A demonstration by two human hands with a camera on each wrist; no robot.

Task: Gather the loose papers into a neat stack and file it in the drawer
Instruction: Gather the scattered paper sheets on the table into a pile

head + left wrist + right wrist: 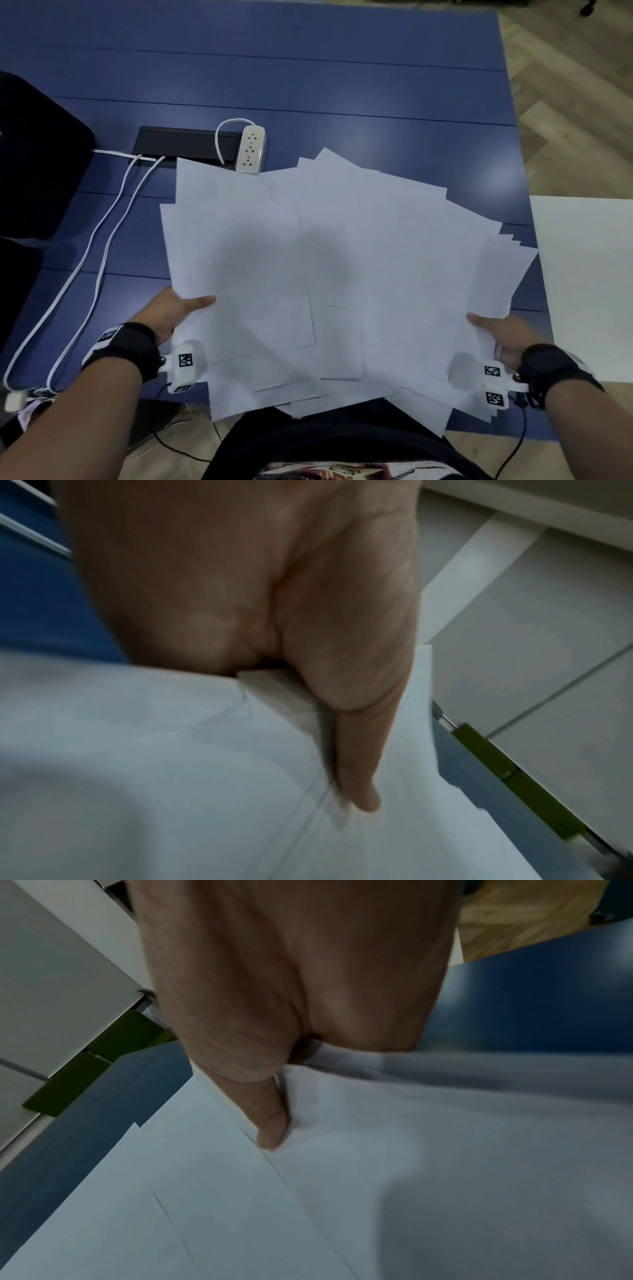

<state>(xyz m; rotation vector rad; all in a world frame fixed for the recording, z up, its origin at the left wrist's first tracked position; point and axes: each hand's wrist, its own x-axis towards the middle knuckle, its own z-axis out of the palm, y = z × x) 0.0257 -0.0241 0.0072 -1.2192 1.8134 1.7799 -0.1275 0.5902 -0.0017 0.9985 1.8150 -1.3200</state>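
Item: grip, left hand (174, 313). Thumb flat on top of the fanned spread of loose white paper sheets (342, 274), remaining fingers hidden beneath; I read it as pinching the spread's left edge, lower left of the frame.

Item: grip, right hand (503, 334). Mirror pose at lower right: thumb on top, fingers under, pinching the right edge. The wrist views confirm each thumb pressed onto paper.

Item: paper sheets. Centre of the head view, lying between the two grips, splayed at mixed angles, corners fanning toward the upper right; near edges overhang the blue counter (376, 85) at frame bottom. Long spread runs left to right, hand to hand; both hands equally near. I judge squaring inward comes next.

Item: white cabinet top (589, 274), right edge of frame. Drawer: not clearly identifiable.

Item: white power strip (251, 149), just beyond the sheets' upper edge.
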